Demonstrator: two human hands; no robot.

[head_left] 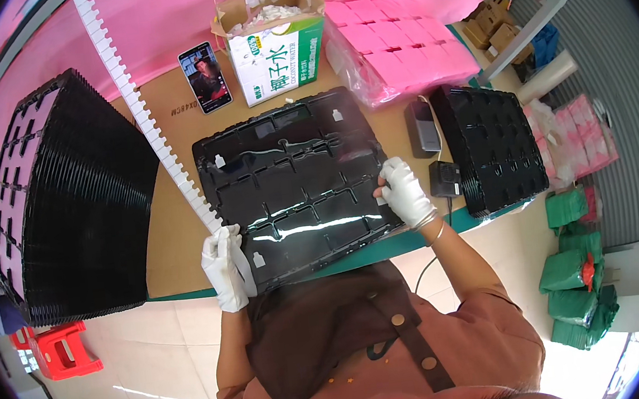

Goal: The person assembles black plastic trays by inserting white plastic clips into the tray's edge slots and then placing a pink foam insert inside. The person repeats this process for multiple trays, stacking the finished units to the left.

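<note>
A black plastic tray [299,194] with moulded slots lies in front of me. Small white stickers show near three of its corners: one at the far left [220,161], one at the far right [338,115] and one at the near left [258,260]. My left hand [225,268], in a white fingerless glove, pinches the lower end of a long notched strip of white stickers [139,101] that comes down from above. At the tray's right edge my right hand [406,193], gloved likewise, has curled fingers on another small white sticker [382,202], partly hidden.
Tall nested black trays [86,201] stand at left, a smaller stack [491,146] at right. Behind are a phone [205,77], a carton of white scraps [277,56] and bagged pink pieces [400,43]. A power bank [422,128] and a corded adapter [445,178] lie right.
</note>
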